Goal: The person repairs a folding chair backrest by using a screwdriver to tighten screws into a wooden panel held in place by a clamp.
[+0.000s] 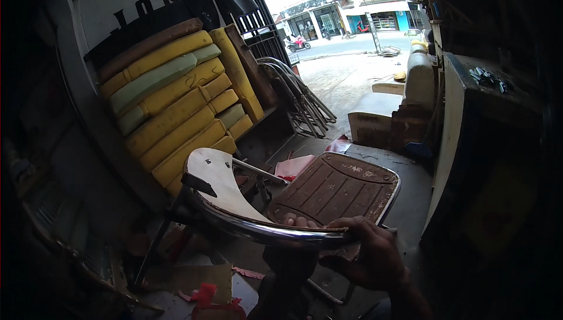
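Both hands are engaged on a metal-framed chair (281, 239), positioned directly in front of the person at lower centre, backrest toward the body and seat on the far side.

Left hand (288, 261): forearm rises from the lower edge, close to upright. The palm side is below the chrome rail (243, 232) in heavy shade; the fingers (301, 221) are bent, with their tips showing over the upper edge of the backrest. The hand is closed on the chair; its thumb cannot be made out.

Right hand (372, 255): forearm enters from the lower right and slants up and leftward. The wrist is bent, the fingers lie across the right end of the rail, and the thumb extends leftward beneath it. The hand grips the chair at that end.

Condition of the chair: a white curved board (220, 176) lines the inner face of the backrest at left, with small dark marks near its top. The brown seat panel (337, 188) is grooved and scuffed, with a bright metal rim.

Surroundings: yellow and green cushions (176, 106) stacked at left; folded metal frames (299, 100) leaning beyond them; a pale armchair (378, 109) near the opening; red scraps (206, 295) at lower left
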Tool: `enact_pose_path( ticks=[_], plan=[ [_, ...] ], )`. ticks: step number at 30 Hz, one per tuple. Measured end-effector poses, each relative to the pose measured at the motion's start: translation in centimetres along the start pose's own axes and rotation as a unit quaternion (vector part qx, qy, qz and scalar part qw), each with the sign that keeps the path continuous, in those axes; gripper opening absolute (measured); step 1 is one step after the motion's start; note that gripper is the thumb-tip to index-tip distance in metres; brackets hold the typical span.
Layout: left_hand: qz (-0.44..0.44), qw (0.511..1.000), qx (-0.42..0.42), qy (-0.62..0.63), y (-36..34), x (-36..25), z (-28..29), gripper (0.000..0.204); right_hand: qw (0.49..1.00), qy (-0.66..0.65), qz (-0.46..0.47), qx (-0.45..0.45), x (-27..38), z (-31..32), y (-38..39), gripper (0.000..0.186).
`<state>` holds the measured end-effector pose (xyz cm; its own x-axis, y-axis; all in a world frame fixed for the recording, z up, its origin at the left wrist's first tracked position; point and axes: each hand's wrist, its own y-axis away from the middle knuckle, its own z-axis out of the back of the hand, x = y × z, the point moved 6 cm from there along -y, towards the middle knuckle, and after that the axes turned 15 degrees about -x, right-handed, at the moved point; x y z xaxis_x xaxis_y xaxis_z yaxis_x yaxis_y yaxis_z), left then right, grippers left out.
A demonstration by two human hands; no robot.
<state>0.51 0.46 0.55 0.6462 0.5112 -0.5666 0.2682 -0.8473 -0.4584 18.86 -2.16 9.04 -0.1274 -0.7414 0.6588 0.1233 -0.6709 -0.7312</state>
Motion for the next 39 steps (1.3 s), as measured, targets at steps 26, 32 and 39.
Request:
enact_pose_path(
  ticks=[26, 32, 39],
  plan=[
    [0.285, 0.913, -0.097, 0.275, 1.2, -11.9, 4.2, 0.032, 0.982, -0.143, 0.07, 0.103, 3.5, -12.7, 9.0, 0.069],
    [0.278, 0.944, -0.073, 0.159, 0.7, -11.4, 5.7, 0.031, 0.982, -0.15, 0.058, 0.095, 3.0, -12.6, 9.0, 0.067],
    [-0.154, 0.941, -0.251, -0.164, 1.2, -23.2, 7.4, 0.062, 0.97, -0.182, 0.014, 0.161, 0.9, -12.6, 8.5, 0.061]
  ],
)
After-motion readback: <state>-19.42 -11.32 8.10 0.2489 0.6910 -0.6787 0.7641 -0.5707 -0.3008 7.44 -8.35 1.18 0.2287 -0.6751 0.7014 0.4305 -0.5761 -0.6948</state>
